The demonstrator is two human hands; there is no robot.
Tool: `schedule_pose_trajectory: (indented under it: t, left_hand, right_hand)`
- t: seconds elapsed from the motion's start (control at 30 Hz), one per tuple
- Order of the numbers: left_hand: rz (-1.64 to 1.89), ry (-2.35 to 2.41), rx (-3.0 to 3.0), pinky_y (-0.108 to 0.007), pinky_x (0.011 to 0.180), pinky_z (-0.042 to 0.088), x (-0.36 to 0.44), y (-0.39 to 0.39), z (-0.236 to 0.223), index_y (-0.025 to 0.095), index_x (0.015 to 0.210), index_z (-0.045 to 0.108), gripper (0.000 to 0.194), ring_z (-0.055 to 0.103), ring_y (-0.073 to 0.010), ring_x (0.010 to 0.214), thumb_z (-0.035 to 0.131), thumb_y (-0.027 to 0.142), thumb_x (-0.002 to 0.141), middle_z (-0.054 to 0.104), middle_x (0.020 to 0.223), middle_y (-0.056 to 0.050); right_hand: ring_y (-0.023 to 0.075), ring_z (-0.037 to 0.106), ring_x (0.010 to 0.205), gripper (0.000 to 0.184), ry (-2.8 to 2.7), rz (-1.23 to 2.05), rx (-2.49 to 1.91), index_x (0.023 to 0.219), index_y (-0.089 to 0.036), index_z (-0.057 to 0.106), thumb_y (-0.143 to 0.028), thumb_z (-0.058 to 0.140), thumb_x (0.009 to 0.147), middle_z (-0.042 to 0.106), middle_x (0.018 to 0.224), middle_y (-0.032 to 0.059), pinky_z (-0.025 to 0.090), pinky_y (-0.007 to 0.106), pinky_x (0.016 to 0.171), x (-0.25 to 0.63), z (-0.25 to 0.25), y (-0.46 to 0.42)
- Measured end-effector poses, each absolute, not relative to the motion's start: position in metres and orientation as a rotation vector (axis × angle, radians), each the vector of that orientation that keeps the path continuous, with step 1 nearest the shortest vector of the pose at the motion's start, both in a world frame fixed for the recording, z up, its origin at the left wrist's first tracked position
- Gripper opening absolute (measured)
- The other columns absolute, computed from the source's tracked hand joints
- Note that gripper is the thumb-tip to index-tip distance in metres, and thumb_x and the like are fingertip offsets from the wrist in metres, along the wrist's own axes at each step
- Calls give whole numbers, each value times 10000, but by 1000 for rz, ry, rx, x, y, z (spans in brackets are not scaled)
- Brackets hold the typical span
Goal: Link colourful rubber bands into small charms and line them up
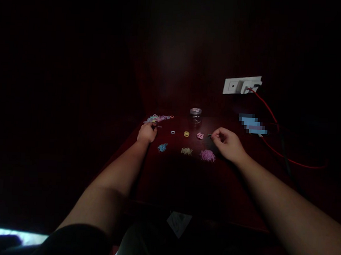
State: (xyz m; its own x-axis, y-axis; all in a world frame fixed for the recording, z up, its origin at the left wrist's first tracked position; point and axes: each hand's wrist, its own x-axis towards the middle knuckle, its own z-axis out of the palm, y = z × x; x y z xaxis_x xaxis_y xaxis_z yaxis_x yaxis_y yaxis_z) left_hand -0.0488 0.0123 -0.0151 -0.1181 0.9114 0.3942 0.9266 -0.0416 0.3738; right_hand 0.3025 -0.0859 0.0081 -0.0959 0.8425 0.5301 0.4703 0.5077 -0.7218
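The green band (209,135) is protruding from the tight pinch of your right hand (227,143), toward the table's (170,173) far edge. Your left hand (147,133), finger closure indiscernible, is touching the far-left corner's mixed pile (161,119); careless dragging could be scattering it.

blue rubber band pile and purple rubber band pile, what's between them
In the head view, a yellowish rubber band pile lies between the blue pile and the purple pile, with bare tabletop either side.
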Motion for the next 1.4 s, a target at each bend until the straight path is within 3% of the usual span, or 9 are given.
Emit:
schedule_pose_trajectory:
  t: [0.23,0.53,0.73,0.93,1.03,1.17,1.3,1.4]
  left_hand:
    - [-749,-2263,-1934,-393,887,460,-53,34,-15,148,963,673,331,622,-294,982,430,353,873,659,1057,-186]
    - [-786,-2385,-1841,-411,828,467,-53,28,-12,92,1038,603,362,638,-323,981,375,337,899,661,1054,-239]
    - [-868,-2400,-1914,-348,755,475,-56,4,-5,137,934,612,324,658,-276,879,375,356,904,691,966,-178]
    - [-1095,-2029,-2192,-233,684,455,-6,-40,12,181,912,573,267,608,-145,728,372,356,903,662,837,-41]
    - [-1178,-1638,-2519,-219,581,406,48,-60,27,194,813,547,183,510,-112,577,438,333,859,559,651,16]
    - [-1261,-1488,-2702,-216,513,349,106,-80,35,203,754,500,102,449,-100,520,460,274,817,475,577,40]
    - [-1107,-1413,-2768,-241,518,333,121,-89,30,213,700,481,82,450,-115,526,506,247,770,474,564,32]
    - [-1000,-1431,-2773,-261,543,349,117,-91,26,221,709,480,77,486,-138,566,499,246,780,510,592,12]
  right_hand:
    - [106,447,561,88,-1744,449,-1145,739,-164,564,-248,571,763,532,655,8,357,245,535,304,10,-87]
    - [101,436,545,85,-1721,481,-1123,737,-158,558,-241,560,755,509,634,-3,337,235,510,303,7,-84]
    - [96,419,535,67,-1699,482,-1092,735,-160,557,-223,549,756,492,620,-12,329,224,494,300,11,-88]
    - [86,426,525,50,-1719,447,-1078,750,-160,567,-206,550,750,506,622,-17,332,209,493,295,14,-93]
    - [73,418,508,140,-1708,483,-1030,850,-149,588,-221,582,730,536,699,-7,327,203,471,293,15,-95]
    - [57,410,494,311,-1716,602,-957,996,-142,601,-242,629,703,580,818,20,331,199,458,292,18,-100]
    - [67,369,453,173,-1756,690,-972,868,-145,628,-226,613,717,491,558,-48,288,192,444,291,20,-103]
    - [69,352,451,92,-1799,683,-1004,788,-150,622,-205,606,715,424,490,-68,282,191,453,290,19,-103]
